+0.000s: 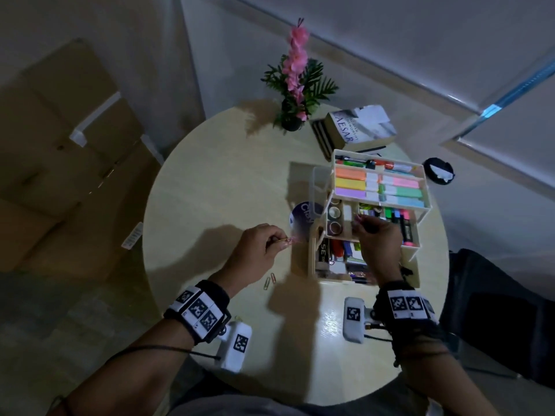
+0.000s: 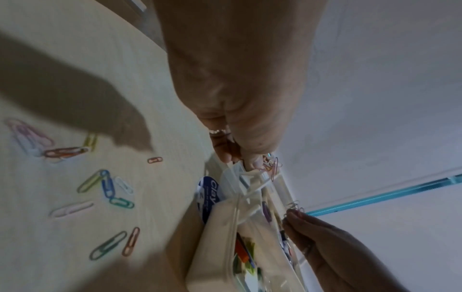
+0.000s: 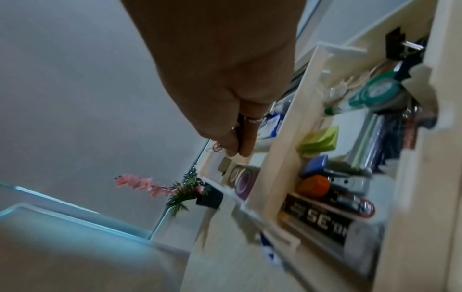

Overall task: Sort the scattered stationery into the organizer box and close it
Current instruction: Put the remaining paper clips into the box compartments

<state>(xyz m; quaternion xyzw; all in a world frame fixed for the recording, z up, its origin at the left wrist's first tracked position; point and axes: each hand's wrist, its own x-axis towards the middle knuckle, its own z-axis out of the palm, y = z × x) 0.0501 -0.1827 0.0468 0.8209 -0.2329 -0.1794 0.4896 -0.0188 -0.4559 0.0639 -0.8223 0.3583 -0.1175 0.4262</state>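
1. The organizer box [image 1: 375, 217] stands open on the right side of the round table [image 1: 210, 181], its stepped trays fanned out and filled with highlighters, tape rolls and other stationery.
2. The right hand [image 1: 377, 235] is over the middle tray, fingertips pinching a small bunch of paper clips [image 3: 216, 149] above the tape-roll compartment.
3. The left hand [image 1: 255, 250] is just left of the box, thumb and fingers pinching another bunch of clips [image 2: 272, 168].
4. Loose clips [image 2: 107, 185] in several colours lie scattered on the table near the left hand.
5. A potted pink flower [image 1: 295, 82] and stacked books [image 1: 354, 130] stand beyond the box.
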